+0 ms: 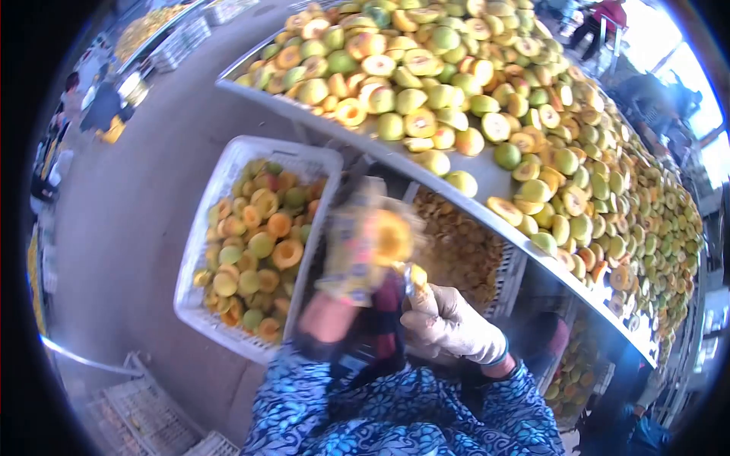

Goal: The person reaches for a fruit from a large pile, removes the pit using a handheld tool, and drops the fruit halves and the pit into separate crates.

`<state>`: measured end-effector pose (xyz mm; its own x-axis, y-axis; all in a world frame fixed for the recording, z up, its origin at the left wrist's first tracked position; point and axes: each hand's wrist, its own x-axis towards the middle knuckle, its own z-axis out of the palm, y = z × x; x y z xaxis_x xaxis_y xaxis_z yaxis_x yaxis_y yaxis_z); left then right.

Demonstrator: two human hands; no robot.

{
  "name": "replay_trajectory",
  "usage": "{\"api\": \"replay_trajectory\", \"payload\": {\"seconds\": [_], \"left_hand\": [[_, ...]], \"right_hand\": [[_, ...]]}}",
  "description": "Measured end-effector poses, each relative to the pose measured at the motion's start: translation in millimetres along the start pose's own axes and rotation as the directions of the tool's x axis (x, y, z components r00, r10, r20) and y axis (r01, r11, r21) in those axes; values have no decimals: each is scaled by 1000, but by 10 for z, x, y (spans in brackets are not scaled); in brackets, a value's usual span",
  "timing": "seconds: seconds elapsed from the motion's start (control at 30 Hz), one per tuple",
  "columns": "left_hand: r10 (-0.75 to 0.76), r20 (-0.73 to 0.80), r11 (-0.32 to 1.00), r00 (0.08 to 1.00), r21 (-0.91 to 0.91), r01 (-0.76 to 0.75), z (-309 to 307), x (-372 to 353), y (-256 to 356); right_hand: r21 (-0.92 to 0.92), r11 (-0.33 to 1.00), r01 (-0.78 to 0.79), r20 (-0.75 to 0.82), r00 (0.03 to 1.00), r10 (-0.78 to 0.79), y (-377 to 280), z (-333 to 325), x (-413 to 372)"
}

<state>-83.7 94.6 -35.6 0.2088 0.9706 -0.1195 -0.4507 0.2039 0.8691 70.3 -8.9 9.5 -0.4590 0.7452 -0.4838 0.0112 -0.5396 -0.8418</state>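
Note:
My left hand (351,251), in a patterned glove and smeared by motion, holds a halved peach (394,237) with its orange hollow facing right. My right hand (456,327), in a pale work glove, is closed around a short metal pitting tool (416,277). Yellow pulp clings to the tool's tip, which is just below the peach half. Beside my left hand stands a white plastic crate (199,251) of peach halves (262,243), many with scooped-out centres. Behind my hands, lower down, another crate (511,277) holds brown peach pits (456,247).
A metal table (487,182) heaped with halved peaches (578,163) slants across the front and right, its raised edge close beyond my hands. More crates (137,414) sit at lower left. Other people (103,106) are at the far left and upper right.

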Motion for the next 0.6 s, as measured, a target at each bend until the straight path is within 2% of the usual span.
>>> {"api": "replay_trajectory", "payload": {"seconds": [0.03,0.07,0.1,0.13,0.17,0.2,0.23,0.27,0.3,0.33,0.37,0.4,0.43,0.47,0.5,0.57,0.6], "left_hand": [[64,-143,997,988,-25,-68,-104,56,56],[96,-45,993,994,-58,-99,-425,164,163],[340,10,869,941,380,-318,-962,348,77],[204,-181,904,962,412,-114,-1304,534,219],[377,62,449,924,861,-241,-1670,641,358],[378,357,-197,854,933,-302,-1859,700,413],[381,288,-252,879,947,-201,-1742,653,565],[381,220,-308,898,946,-101,-1599,557,820],[284,274,-296,919,937,-188,-1697,605,1081],[191,321,-270,928,926,-264,-1787,683,1298],[188,336,-265,923,922,-282,-1631,737,1464],[127,265,-82,956,963,-256,-1444,836,1668],[57,202,98,978,974,-207,-1270,976,1787],[68,216,96,974,970,-222,-1033,1132,1795],[73,298,140,952,942,-306,-681,1277,1766],[95,446,225,890,861,-456,56,1522,1643],[122,552,41,825,827,-560,327,1719,1395]], "right_hand": [[182,979,96,-43,995,-90,42,-34,-47],[344,915,209,-100,978,-185,72,-70,-69],[-60,970,237,-320,916,-244,175,-112,-37],[-438,889,134,-482,799,-358,388,-178,16],[-682,728,-64,-462,810,-362,891,-366,64],[-842,498,-208,-355,908,-221,1129,-412,-37],[-976,45,-211,-215,967,-134,1525,-374,-183],[-991,19,-133,-132,988,76,1777,-349,-228],[-872,410,-266,-227,963,143,1658,-314,-292],[-863,433,-261,-248,965,88,1452,-246,-320],[-841,439,-315,-323,945,59,1481,-202,-255],[-817,449,-361,-392,920,25,1552,-134,-214],[-833,453,-317,-319,945,74,1624,-118,-234],[-848,456,-272,-243,962,122,1732,-84,-273],[-805,584,-101,-249,952,-179,1993,-56,-262],[-707,678,-202,-302,953,-32,1783,-50,-195],[-655,713,-250,-332,943,26,1568,-53,-177]]}}
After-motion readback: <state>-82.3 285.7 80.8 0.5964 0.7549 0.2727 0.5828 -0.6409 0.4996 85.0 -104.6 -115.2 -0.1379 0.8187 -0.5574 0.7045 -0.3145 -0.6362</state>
